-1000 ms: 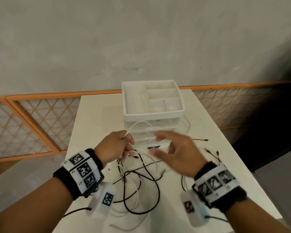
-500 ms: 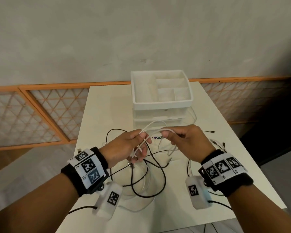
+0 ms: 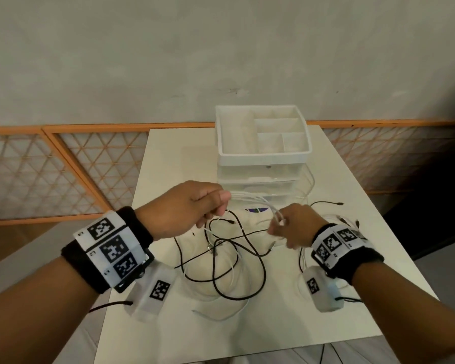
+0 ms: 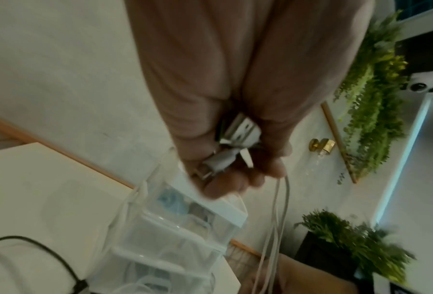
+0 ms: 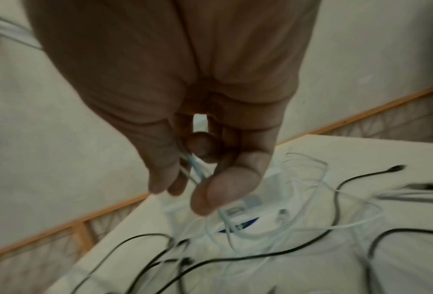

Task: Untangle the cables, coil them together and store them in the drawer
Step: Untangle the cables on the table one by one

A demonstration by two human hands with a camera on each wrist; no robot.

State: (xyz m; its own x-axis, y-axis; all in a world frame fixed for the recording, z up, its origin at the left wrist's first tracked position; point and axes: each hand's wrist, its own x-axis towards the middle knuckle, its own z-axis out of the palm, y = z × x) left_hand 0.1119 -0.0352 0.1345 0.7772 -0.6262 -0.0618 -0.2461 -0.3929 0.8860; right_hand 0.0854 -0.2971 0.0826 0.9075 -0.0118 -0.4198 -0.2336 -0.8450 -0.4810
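A tangle of black cables and white cables lies on the white table in front of a white drawer unit. My left hand is raised over the tangle and grips the white cable with its plug ends in the fist. White strands run from it to my right hand, which pinches them between thumb and fingers. The drawers look closed.
An open divided tray tops the drawer unit at the table's back. More black cable ends lie at the right. An orange lattice rail runs behind the table. Green plants appear in the left wrist view.
My right hand came in, took hold of the white strands and has drawn them to the right and down. My left hand has risen slightly, holding the same cable.
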